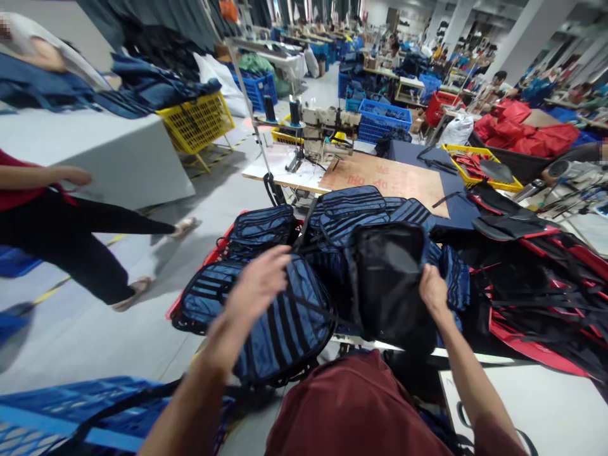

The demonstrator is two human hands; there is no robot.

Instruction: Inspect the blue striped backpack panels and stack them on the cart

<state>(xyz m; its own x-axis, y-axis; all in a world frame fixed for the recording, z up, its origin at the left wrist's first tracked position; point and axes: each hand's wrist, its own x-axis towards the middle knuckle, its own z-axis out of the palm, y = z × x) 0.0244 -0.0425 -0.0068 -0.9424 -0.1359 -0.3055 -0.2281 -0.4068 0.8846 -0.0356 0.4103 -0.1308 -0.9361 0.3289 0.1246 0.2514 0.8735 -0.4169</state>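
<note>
My left hand (263, 282) is above the blue striped backpack (297, 316), its fingers loosely bent and apart, slightly blurred. I see nothing held in it; a black strap (304, 228) runs close by its fingertips. In front of me a backpack stands with its black inner side (392, 278) facing me. My right hand (433, 291) is closed on the right edge of this backpack. More blue backpacks with black stripes (354, 212) are heaped behind it, and another blue backpack (263, 225) rests in a red crate (173, 310) at the left.
Black bags with red trim (536, 285) are piled at the right. A sewing machine (327, 120) and a brown board (380, 180) are on the table beyond. A blue crate (85, 405) stands at lower left. At the left a person (61, 215) walks past a yellow basket (197, 123).
</note>
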